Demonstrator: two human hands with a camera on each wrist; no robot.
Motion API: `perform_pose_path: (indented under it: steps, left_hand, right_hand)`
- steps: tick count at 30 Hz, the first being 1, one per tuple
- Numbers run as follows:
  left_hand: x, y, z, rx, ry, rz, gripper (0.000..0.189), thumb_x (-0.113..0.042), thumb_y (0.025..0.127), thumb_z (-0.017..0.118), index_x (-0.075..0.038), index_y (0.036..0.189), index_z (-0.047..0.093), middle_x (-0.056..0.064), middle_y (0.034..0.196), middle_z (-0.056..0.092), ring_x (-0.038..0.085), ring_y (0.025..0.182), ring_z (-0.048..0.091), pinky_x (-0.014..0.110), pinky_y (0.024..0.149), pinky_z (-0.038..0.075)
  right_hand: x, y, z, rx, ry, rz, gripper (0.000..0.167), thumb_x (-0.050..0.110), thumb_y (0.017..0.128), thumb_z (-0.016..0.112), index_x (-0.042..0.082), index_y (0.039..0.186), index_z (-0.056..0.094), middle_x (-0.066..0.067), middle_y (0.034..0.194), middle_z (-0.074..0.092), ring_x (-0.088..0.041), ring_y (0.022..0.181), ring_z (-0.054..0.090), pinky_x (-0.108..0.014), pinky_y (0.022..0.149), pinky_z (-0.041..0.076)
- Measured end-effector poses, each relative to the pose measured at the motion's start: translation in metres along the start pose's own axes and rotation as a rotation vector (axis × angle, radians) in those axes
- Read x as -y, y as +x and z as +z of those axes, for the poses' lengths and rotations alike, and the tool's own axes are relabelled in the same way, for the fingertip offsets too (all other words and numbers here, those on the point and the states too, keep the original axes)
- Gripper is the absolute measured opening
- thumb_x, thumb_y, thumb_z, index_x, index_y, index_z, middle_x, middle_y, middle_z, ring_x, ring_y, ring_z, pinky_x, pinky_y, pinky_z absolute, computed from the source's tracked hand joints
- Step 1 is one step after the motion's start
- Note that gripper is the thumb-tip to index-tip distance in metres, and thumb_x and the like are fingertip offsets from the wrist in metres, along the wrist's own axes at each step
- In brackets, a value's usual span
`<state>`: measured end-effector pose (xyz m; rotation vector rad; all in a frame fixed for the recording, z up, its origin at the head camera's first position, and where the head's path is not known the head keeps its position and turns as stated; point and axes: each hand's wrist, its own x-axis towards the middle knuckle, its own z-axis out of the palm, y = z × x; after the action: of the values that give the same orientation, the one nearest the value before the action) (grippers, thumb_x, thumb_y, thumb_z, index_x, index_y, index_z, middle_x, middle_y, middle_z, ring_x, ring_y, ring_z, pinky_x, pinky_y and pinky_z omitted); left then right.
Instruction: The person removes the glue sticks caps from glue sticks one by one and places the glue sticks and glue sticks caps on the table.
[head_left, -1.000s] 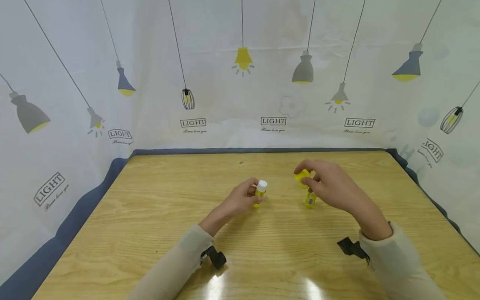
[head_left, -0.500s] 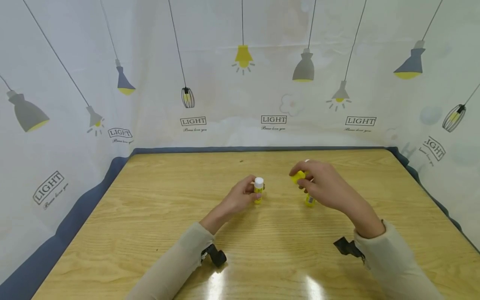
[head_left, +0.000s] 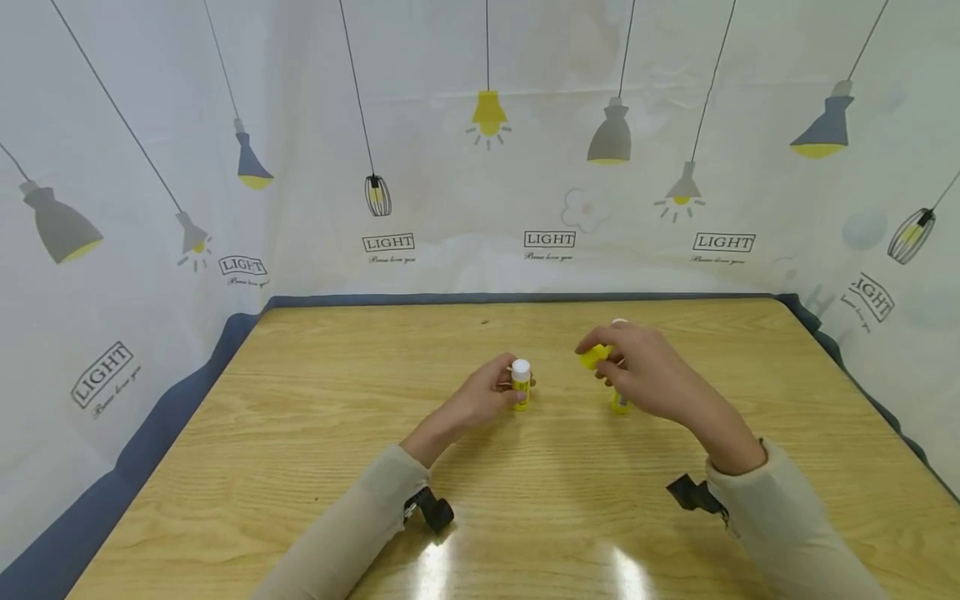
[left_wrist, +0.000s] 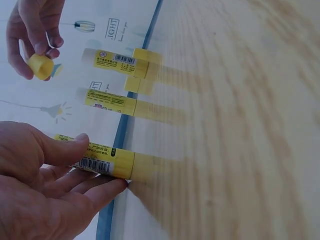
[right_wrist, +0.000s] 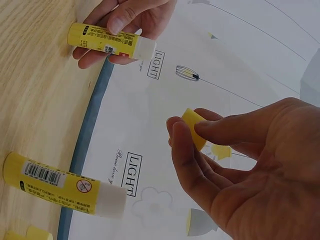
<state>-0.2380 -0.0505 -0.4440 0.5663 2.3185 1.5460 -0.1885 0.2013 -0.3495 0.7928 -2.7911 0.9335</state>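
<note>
My left hand (head_left: pixel 480 396) grips a yellow glue stick (head_left: pixel 521 385), thumb on one side and fingers behind. It is uncapped, its white top upward, and its base meets the tabletop in the left wrist view. To the right, my right hand (head_left: pixel 652 367) pinches a small yellow cap (right_wrist: pixel 194 129) between thumb and fingertips, above the table. Another white-topped glue stick (right_wrist: pixel 62 185) stands beneath that hand, which partly hides it from the head camera. The left wrist view shows two standing glue sticks, a farther one (left_wrist: pixel 117 64) and a nearer one (left_wrist: pixel 110 103), beyond the held one.
Yellow caps, one (left_wrist: pixel 145 54) and another (left_wrist: pixel 138 86), lie on the table by the standing sticks. The wooden table (head_left: pixel 337 367) meets a dark blue border at the back. A white sheet (head_left: pixel 450 183) printed with lamps hangs round the far side and both sides.
My right hand has shifted slightly left with the cap. The glue stick in my left hand has gone from a slight tilt to nearly upright. Little differs over the last half second.
</note>
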Motion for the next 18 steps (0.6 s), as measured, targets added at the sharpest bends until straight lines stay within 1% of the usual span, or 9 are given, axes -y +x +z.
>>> perform_pose_path:
  steps: [3, 7, 10, 12, 15, 18]
  left_hand:
    - [-0.001, 0.000, -0.001, 0.002, 0.012, 0.001, 0.031, 0.000, 0.103, 0.059, -0.003, 0.133, 0.054, 0.019, 0.137, 0.065, 0.034, 0.133, 0.060, 0.046, 0.109, 0.052]
    - [-0.001, 0.000, -0.002, 0.003, 0.030, -0.010, 0.034, -0.001, 0.101, 0.063, -0.005, 0.134, 0.054, 0.017, 0.136, 0.067, 0.033, 0.130, 0.063, 0.046, 0.106, 0.054]
    - [-0.002, -0.001, -0.003, 0.019, 0.033, -0.025, 0.044, -0.001, 0.096, 0.070, -0.007, 0.136, 0.052, 0.017, 0.136, 0.067, 0.032, 0.128, 0.064, 0.048, 0.105, 0.054]
    - [-0.002, -0.002, -0.005, 0.030, 0.034, -0.032, 0.054, -0.002, 0.092, 0.077, -0.009, 0.138, 0.050, 0.017, 0.135, 0.067, 0.032, 0.126, 0.065, 0.049, 0.105, 0.054]
    - [-0.003, -0.002, -0.008, 0.043, 0.012, -0.045, 0.067, -0.001, 0.086, 0.083, -0.010, 0.142, 0.048, 0.018, 0.140, 0.061, 0.035, 0.127, 0.063, 0.049, 0.105, 0.054]
    - [-0.005, -0.002, -0.012, 0.035, 0.012, -0.058, 0.077, 0.000, 0.083, 0.084, -0.010, 0.149, 0.045, 0.020, 0.151, 0.049, 0.041, 0.135, 0.056, 0.051, 0.106, 0.054]
  right_hand:
    - [-0.001, 0.001, 0.003, 0.012, 0.007, 0.007, 0.029, -0.010, 0.093, 0.065, 0.003, 0.119, 0.071, -0.017, 0.110, 0.068, -0.020, 0.081, 0.072, -0.023, 0.060, 0.057]
    - [-0.003, 0.003, 0.008, 0.023, 0.011, 0.025, 0.031, -0.011, 0.094, 0.063, 0.002, 0.122, 0.069, -0.020, 0.116, 0.069, -0.021, 0.081, 0.074, -0.025, 0.062, 0.059]
    - [-0.004, 0.005, 0.013, 0.033, 0.029, 0.057, 0.032, -0.010, 0.096, 0.060, 0.002, 0.125, 0.065, -0.020, 0.118, 0.070, -0.021, 0.083, 0.074, -0.026, 0.064, 0.060]
    - [-0.005, 0.007, 0.016, 0.036, 0.048, 0.073, 0.031, -0.009, 0.097, 0.060, 0.002, 0.126, 0.062, -0.021, 0.118, 0.069, -0.020, 0.082, 0.074, -0.026, 0.064, 0.060]
    - [-0.007, 0.009, 0.021, 0.041, 0.076, 0.084, 0.027, -0.008, 0.098, 0.059, 0.002, 0.123, 0.060, -0.022, 0.117, 0.068, -0.017, 0.081, 0.073, -0.026, 0.063, 0.059]
    - [-0.009, 0.010, 0.024, 0.044, 0.074, 0.081, 0.025, -0.009, 0.097, 0.061, 0.001, 0.121, 0.061, -0.021, 0.115, 0.067, -0.019, 0.081, 0.073, -0.026, 0.063, 0.059]
